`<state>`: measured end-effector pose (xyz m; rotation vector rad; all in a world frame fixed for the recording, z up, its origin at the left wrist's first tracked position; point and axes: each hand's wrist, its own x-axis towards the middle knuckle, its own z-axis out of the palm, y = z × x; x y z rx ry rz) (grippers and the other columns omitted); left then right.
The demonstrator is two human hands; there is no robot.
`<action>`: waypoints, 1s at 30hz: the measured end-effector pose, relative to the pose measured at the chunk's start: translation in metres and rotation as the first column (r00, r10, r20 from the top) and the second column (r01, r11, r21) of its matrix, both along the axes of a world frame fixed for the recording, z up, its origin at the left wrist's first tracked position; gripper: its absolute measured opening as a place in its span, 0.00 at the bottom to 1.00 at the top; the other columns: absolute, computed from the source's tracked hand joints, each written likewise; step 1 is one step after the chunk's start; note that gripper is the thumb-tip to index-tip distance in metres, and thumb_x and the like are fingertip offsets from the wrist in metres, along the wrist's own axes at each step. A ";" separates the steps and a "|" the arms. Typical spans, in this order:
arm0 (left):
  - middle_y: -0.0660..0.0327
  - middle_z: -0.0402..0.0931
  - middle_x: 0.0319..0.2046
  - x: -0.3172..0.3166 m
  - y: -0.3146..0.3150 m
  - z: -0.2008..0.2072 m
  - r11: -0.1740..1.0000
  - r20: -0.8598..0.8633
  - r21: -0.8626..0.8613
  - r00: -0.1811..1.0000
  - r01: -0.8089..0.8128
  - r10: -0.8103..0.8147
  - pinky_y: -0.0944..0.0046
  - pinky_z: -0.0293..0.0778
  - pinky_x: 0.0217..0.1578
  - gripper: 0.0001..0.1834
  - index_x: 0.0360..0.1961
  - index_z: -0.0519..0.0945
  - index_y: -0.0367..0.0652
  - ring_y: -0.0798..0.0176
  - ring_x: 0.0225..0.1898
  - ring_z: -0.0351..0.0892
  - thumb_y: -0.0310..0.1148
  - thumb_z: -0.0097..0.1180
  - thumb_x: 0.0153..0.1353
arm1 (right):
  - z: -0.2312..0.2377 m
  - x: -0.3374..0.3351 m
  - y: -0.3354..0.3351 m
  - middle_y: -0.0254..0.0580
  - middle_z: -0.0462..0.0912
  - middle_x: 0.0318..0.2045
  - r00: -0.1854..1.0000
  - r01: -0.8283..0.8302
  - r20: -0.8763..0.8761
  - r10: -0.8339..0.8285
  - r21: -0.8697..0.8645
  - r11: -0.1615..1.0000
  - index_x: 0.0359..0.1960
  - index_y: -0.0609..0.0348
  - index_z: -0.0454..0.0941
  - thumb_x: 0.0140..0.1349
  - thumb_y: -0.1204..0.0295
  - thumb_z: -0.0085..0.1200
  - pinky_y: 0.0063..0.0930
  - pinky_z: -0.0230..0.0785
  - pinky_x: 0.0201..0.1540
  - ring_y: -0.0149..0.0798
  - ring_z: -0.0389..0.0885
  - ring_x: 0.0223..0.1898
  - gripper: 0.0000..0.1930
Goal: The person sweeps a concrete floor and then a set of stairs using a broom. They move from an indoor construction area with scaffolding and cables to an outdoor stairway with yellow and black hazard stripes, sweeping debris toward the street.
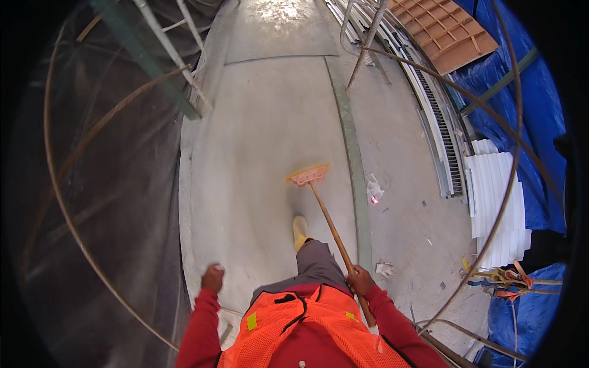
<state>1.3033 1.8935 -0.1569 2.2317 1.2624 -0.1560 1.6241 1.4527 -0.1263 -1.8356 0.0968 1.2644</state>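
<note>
Your right hand (361, 281) wrapped round broom (332, 225), left hand (213, 278) curled, can't tell if empty, blue tarp (543, 101) at right

A wide fisheye view looks from the person's head, steeply down and forward. The vest (273, 322) sits close at the lower edge; the floor (264, 122) runs away ahead.

From here I count: left hand (213, 278), 1; right hand (361, 281), 1; broom (332, 227), 1, within right fingers (354, 279); boot (299, 233), 1, ahead of them.
</note>
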 end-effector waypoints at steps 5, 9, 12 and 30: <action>0.48 0.85 0.41 0.024 -0.002 0.013 0.876 -0.121 -0.472 0.991 -0.101 0.050 0.55 0.79 0.48 0.23 0.55 0.79 0.48 0.48 0.48 0.85 0.46 0.64 0.62 | -0.064 0.124 0.078 0.47 0.83 0.29 0.999 -0.041 0.011 0.042 -0.125 0.991 0.63 0.55 0.68 0.66 0.65 0.56 0.39 0.76 0.30 0.44 0.83 0.26 0.24; 0.49 0.85 0.40 0.019 0.024 0.020 0.873 -0.293 -0.428 0.950 -0.235 0.112 0.54 0.78 0.47 0.18 0.52 0.80 0.47 0.51 0.46 0.85 0.43 0.60 0.64 | -0.086 0.153 0.101 0.61 0.85 0.46 0.885 -0.241 0.225 0.408 -0.529 0.814 0.74 0.42 0.57 0.69 0.59 0.52 0.55 0.75 0.53 0.65 0.83 0.49 0.32; 0.49 0.85 0.40 0.038 0.077 -0.004 0.799 -0.376 -0.514 0.919 -0.312 0.116 0.53 0.78 0.48 0.18 0.51 0.81 0.46 0.50 0.46 0.85 0.43 0.60 0.65 | -0.096 0.188 0.154 0.61 0.85 0.45 0.891 -0.177 0.205 0.405 -0.664 0.727 0.73 0.36 0.57 0.70 0.58 0.51 0.57 0.76 0.51 0.65 0.84 0.47 0.31; 0.66 0.78 0.37 0.686 0.657 0.129 0.897 0.413 -0.442 0.892 0.022 0.181 0.71 0.72 0.41 0.20 0.59 0.75 0.37 0.73 0.38 0.75 0.35 0.58 0.70 | -0.079 0.666 0.642 0.58 0.79 0.57 0.835 -0.024 0.476 0.276 -0.470 0.883 0.72 0.48 0.63 0.69 0.64 0.52 0.50 0.73 0.58 0.62 0.79 0.55 0.30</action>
